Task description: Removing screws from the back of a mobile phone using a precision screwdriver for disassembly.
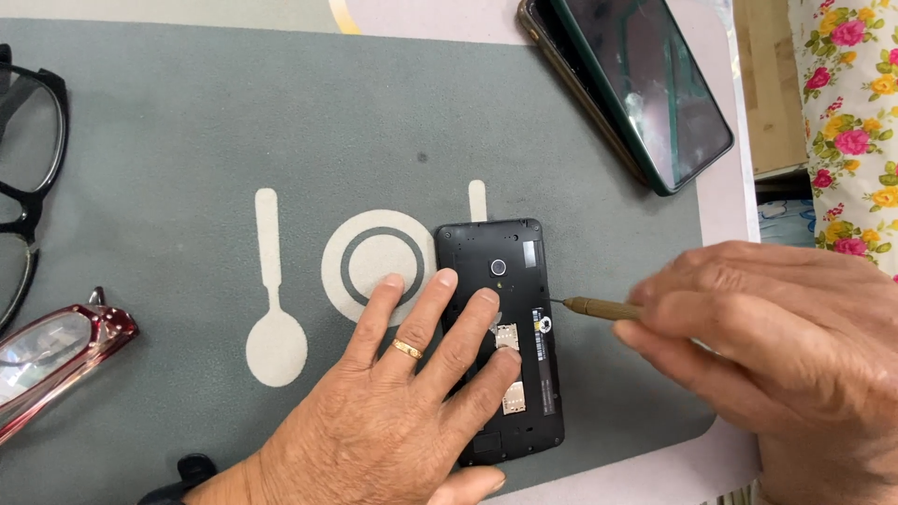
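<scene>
Right hand (pixel 776 365): grip closed around the handle of a slim brass-coloured screwdriver (pixel 599 308), fingers bunched near the tool's front end. The thin tip reaches the right edge of the opened phone (pixel 502 337), roughly level with its upper half; whether it sits in a screw head cannot be told.

Left hand (pixel 393 402): not gripping; it lies flat, fingers spread, pressing the phone down. The forefinger and middle finger rest on the phone's exposed black back, and a ring shows on the next finger.

The phone lies rear side up, cover off, card slots showing, on a grey mat (pixel 168 150) printed with a spoon and plate motif, on the bench.

Judgement: the work wants the tip held square and steady, with firm downward pressure from the flat hand to stop the phone sliding.

Surroundings: a second phone (pixel 645 84) in a dark green case lies at the mat's upper right corner, well apart. Black-framed glasses (pixel 28 159) and red-framed glasses (pixel 56 355) lie at the left edge.
</scene>
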